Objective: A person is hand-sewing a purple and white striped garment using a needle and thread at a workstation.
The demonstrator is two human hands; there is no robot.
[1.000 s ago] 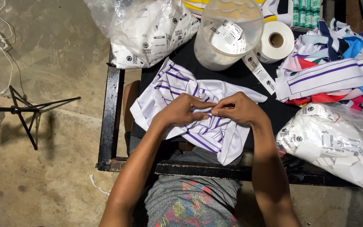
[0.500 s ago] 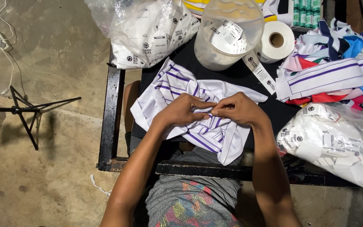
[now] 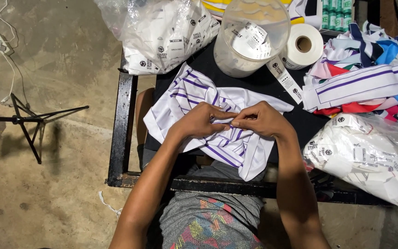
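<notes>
- head: both hands meet at mid-table; left hand (image 3: 202,121) and right hand (image 3: 259,121) pinch a fold of the striped cloth (image 3: 187,94), which lies on the black table (image 3: 121,133).
- behind it stand a clear tub (image 3: 236,60) and a tape roll (image 3: 304,45).

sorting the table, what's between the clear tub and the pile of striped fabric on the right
In the head view, a white tape roll stands between the clear tub and the striped fabric pile.

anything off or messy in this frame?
Nothing damaged or spilled. Both hands, left and right, pinch the white purple-striped garment mid-table. The fabric pile at the right is a loose heap, and a label strip trails from the roll.
</notes>
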